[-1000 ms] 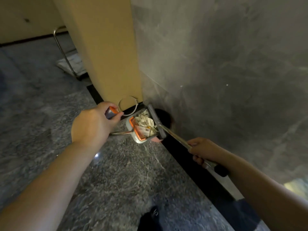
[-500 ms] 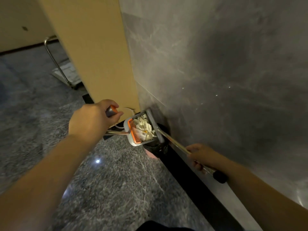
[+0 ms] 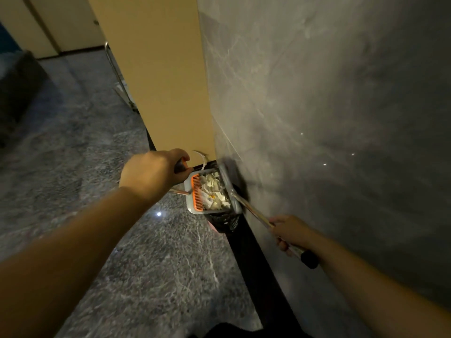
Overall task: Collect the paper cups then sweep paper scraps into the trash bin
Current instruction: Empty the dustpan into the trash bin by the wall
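The left hand (image 3: 152, 173) grips the handle of the dustpan (image 3: 210, 192) full of scraps (image 3: 214, 191), directly above the bin (image 3: 223, 222); the right hand (image 3: 291, 231) clasps the broom (image 3: 249, 208) beside it.

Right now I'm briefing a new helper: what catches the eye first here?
The gray dustpan heaped with white paper scraps, held by the left hand over the black-lined trash bin at the wall's foot. The right hand grips the broom handle beside it.
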### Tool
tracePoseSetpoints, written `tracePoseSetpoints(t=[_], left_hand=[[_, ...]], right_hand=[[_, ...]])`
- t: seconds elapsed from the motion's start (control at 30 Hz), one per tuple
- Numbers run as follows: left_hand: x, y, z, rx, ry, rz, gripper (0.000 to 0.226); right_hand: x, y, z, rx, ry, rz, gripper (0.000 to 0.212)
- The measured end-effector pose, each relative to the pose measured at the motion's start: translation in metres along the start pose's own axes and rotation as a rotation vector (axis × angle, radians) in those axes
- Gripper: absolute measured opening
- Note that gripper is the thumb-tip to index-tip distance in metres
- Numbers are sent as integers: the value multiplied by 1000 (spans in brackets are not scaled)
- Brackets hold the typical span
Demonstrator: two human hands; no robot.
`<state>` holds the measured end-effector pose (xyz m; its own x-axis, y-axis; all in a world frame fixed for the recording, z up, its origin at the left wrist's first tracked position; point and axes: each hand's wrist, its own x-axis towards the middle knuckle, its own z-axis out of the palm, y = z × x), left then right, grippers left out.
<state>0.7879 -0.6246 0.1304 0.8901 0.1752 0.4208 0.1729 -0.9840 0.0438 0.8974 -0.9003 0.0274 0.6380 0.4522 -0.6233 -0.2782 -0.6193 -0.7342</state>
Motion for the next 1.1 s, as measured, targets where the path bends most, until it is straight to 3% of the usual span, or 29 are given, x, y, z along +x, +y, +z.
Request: tracePoseSetpoints(t=[0.5,0.77,1.0,1.1], left_hand=[[44,40,11,151,-127,112,36],[61,51,17,206,-127,204,34],[73,56,22,224,-128,162,33],[79,60,22,236,-169,221,32]], right_hand=[[15,28,-36,131,-115,29,8],[18,28,-48,123,-123,45,29],[27,27,-49,98,-133,57,28],[28,28,-50,122,-132,65,29]])
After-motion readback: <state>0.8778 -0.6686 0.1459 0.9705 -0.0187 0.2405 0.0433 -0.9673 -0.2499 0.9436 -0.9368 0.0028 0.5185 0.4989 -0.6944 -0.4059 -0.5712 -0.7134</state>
